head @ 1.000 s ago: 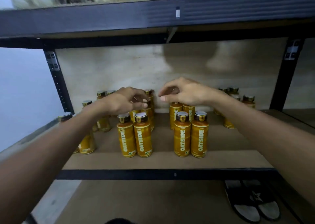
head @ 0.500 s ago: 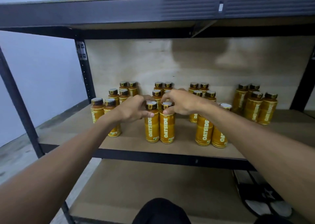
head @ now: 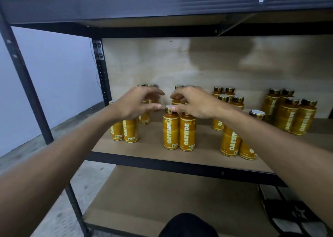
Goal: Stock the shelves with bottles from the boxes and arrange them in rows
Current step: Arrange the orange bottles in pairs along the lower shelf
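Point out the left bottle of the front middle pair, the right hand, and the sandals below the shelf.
left bottle point(head: 170, 131), head view, orange label.
right hand point(head: 196, 104), head view, back of hand.
sandals point(head: 290, 214), head view, dark strap.

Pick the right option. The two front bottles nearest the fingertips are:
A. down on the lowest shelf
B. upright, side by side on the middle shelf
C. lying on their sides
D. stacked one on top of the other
B: the two front bottles stand upright with their caps up and their OATSIDE labels facing out, side by side on the middle shelf.
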